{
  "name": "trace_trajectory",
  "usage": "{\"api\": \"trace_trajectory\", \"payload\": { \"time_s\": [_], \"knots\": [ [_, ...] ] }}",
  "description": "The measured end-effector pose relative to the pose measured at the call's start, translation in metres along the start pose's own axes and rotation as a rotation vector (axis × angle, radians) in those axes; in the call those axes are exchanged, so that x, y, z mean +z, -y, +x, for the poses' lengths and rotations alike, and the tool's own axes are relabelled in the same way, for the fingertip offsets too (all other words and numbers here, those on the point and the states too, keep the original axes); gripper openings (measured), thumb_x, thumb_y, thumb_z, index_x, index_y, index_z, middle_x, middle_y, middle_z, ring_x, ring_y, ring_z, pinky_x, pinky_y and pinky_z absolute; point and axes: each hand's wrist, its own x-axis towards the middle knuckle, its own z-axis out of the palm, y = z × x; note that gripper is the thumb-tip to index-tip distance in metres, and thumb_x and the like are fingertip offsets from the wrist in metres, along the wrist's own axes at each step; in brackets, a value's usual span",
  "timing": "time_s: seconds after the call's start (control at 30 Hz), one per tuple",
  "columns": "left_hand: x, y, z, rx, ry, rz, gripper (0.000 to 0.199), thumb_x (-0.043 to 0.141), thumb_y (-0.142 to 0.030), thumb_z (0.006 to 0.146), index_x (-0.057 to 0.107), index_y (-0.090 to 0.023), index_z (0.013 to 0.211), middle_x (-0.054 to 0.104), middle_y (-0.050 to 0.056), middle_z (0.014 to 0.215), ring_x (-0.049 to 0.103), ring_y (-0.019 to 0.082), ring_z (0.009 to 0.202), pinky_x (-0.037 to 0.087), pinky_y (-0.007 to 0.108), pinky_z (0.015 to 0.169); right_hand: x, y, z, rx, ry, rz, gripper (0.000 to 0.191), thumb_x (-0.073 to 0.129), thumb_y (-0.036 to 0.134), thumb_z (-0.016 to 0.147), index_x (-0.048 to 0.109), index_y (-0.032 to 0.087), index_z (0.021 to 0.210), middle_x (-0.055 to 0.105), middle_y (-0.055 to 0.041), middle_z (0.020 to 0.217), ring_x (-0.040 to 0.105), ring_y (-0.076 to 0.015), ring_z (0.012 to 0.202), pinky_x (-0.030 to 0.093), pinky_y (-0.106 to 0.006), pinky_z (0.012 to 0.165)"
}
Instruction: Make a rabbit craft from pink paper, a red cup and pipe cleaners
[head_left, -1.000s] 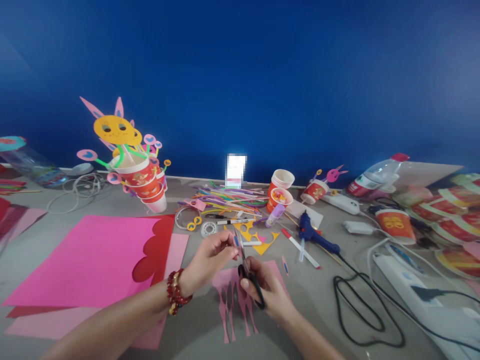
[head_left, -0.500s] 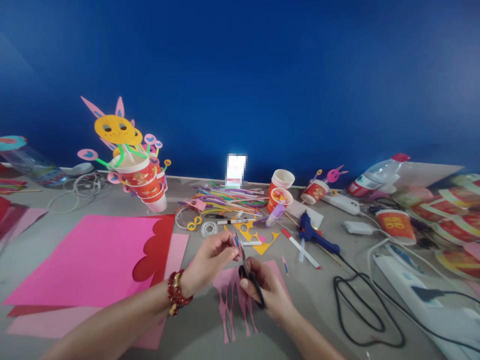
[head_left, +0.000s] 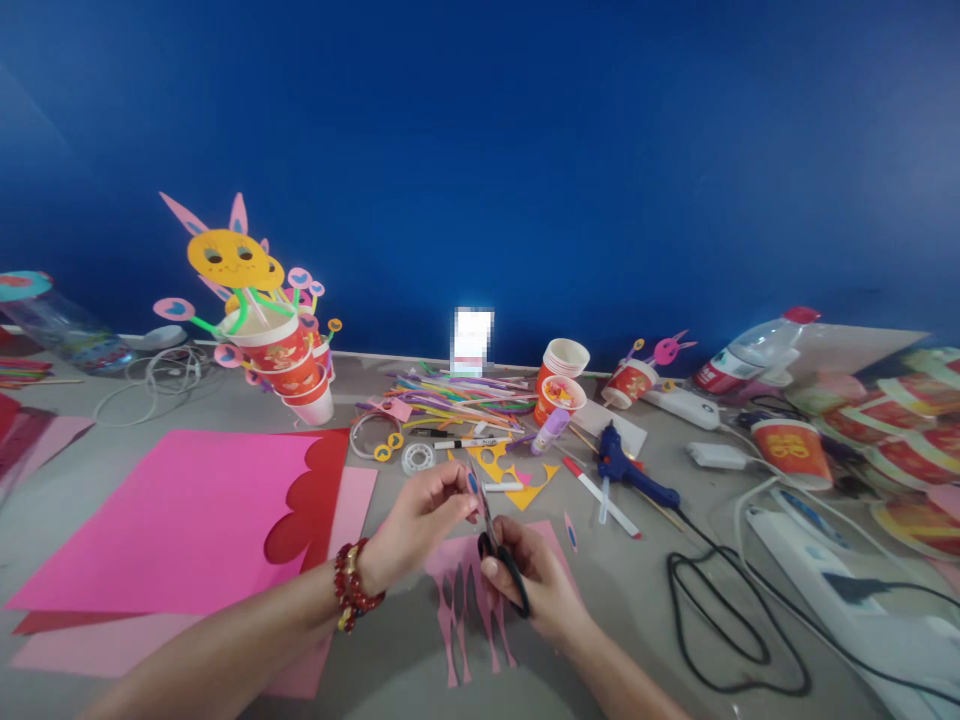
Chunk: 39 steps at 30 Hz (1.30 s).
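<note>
Over table (head_left: 628, 600), L hand (head_left: 416, 522): small pink paper pc (head_left: 473, 482) w/ blue centre pinched btwn thumb & fingertips, held up just beside scissors (head_left: 489, 537).
R hand (head_left: 538, 572): scissors gripped, fingers clamped round black handles; blades aimed fwd alongside pc, contact can't be told.
Cut pink sheet (head_left: 452, 560): spread under both hands, narrow strips seen at nr edge.
Loose pink-blue pc (head_left: 571, 532): seen on table, R of R hand, nr red-capped marker (head_left: 607, 502).

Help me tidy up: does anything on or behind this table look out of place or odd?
The glue gun trails a black cord in loose loops on the table at right, which looks untidy. The bright patch against the blue wall is oddly pixelated; I cannot tell what it is.
</note>
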Motion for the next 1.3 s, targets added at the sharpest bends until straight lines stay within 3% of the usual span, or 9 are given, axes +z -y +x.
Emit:
{"api": "trace_trajectory", "payload": {
  "time_s": [0.6,0.73,0.93,1.1,1.3],
  "knots": [
    [-0.001,-0.003,0.001,-0.006,0.006,0.011,0.012,0.052,-0.019,0.084,0.055,-0.016,0.072,0.058,0.000,0.070,0.055,0.013,0.068,0.044,0.026,0.068,-0.005,-0.008,0.002,-0.026,-0.017,-0.046,0.052,0.073,0.060,0.073,0.038,0.022,0.069,0.037,0.0095,0.053,0.035,-0.0059,0.044,0.022,-0.019,0.042],
    [-0.001,-0.005,0.000,0.001,0.012,0.030,0.013,0.052,-0.019,0.084,0.053,-0.017,0.071,0.057,0.001,0.071,0.054,0.014,0.069,0.044,0.027,0.069,-0.005,-0.006,0.001,-0.049,-0.059,-0.037,0.052,0.072,0.062,0.072,0.039,0.022,0.068,0.039,0.0087,0.053,0.036,-0.0067,0.044,0.025,-0.019,0.042],
    [0.001,-0.004,0.000,-0.039,0.051,0.115,0.011,0.050,-0.018,0.081,0.052,-0.017,0.070,0.057,0.001,0.074,0.053,0.015,0.072,0.042,0.027,0.069,-0.003,0.005,0.000,-0.123,-0.272,-0.016,0.039,0.079,0.050,0.071,0.056,0.020,0.076,0.057,0.0008,0.069,0.048,-0.0107,0.056,0.038,-0.021,0.050],
    [0.006,0.000,-0.002,-0.056,0.086,0.313,0.010,0.052,-0.015,0.078,0.050,-0.017,0.069,0.054,0.000,0.074,0.051,0.014,0.071,0.039,0.025,0.067,-0.004,0.003,0.002,-0.115,-0.301,0.080,0.035,0.087,0.035,0.063,0.062,0.020,0.083,0.064,-0.0002,0.075,0.054,-0.0126,0.062,0.043,-0.021,0.055],
    [0.010,0.003,-0.004,-0.048,0.085,0.357,0.012,0.053,-0.015,0.080,0.050,-0.018,0.069,0.053,-0.002,0.072,0.050,0.013,0.069,0.037,0.024,0.065,-0.002,0.002,0.003,-0.125,-0.313,0.179,0.042,0.091,0.035,0.055,0.060,0.021,0.080,0.060,0.0030,0.070,0.055,-0.0127,0.062,0.047,-0.023,0.059]
  ]
}}
